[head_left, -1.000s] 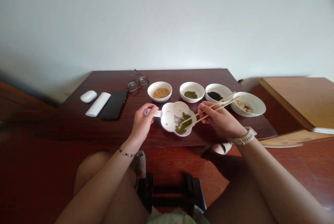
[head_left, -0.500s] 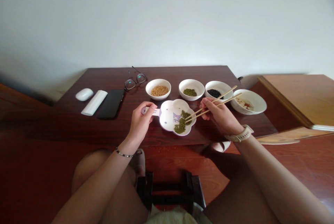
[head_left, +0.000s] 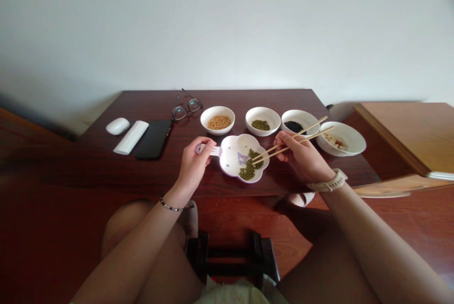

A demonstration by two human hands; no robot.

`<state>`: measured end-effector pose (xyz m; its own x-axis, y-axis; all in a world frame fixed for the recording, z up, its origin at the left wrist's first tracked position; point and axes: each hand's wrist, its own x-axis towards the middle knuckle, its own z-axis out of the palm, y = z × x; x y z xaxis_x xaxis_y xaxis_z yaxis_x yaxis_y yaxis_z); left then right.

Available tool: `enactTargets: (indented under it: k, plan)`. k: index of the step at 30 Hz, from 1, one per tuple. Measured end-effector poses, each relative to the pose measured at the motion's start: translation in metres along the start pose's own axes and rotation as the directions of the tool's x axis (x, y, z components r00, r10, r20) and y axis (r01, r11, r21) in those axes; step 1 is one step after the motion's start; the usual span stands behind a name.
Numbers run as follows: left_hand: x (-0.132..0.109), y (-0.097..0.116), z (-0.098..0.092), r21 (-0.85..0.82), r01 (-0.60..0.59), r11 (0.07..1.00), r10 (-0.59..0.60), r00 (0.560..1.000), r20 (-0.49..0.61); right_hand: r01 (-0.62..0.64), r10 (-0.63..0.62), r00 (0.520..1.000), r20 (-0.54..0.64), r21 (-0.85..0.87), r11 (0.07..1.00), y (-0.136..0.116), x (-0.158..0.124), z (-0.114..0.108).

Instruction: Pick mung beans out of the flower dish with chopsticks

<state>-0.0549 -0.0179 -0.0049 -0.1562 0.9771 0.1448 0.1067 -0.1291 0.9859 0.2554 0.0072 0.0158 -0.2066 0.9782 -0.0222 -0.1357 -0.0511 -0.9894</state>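
Observation:
My left hand [head_left: 196, 160] is closed on the handle of a flower-shaped white dish [head_left: 232, 148] with a lilac rim and a cartoon figure inside. Green beans [head_left: 247, 170], likely mung beans by their look, lie spread over the dish's right and near side. In my right hand [head_left: 300, 150] is a pair of wooden chopsticks [head_left: 305, 132], their tips down among the beans. Behind the dish stand white bowls: one of yellow soybeans [head_left: 219, 122], one of green beans [head_left: 260, 125], one of black beans [head_left: 292, 126].
At the right, a larger white bowl [head_left: 356, 138] holds pale and reddish bits. Glasses [head_left: 187, 109], a black phone [head_left: 153, 139], a long white case [head_left: 131, 137] and a small white rounded case [head_left: 117, 126] lie on the left of the dark table [head_left: 149, 100]. A wooden cabinet [head_left: 407, 129] stands right.
The whole view has shifted slightly, so things sit a little further right. The chopstick tips stay among the green beans; both hands keep their hold.

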Motion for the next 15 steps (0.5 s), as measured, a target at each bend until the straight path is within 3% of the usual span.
enactTargets:
  k: [5,9,15]
  plan:
    - [-0.0001,0.002,0.0003,0.007,-0.004,1.0,0.004,1.0,0.002,-0.098,0.1,0.991,0.092,-0.025,0.995,0.0008,-0.0018,-0.003]
    - [-0.0003,0.0018,-0.0002,0.021,-0.014,1.0,0.014,1.0,0.004,-0.165,0.167,0.985,0.049,-0.048,0.985,0.0037,-0.0009,-0.0075]
    - [-0.0006,0.0018,-0.0005,0.036,-0.017,0.999,0.017,1.0,0.008,-0.145,0.146,0.989,0.024,-0.024,0.989,0.0036,-0.0004,-0.0078]
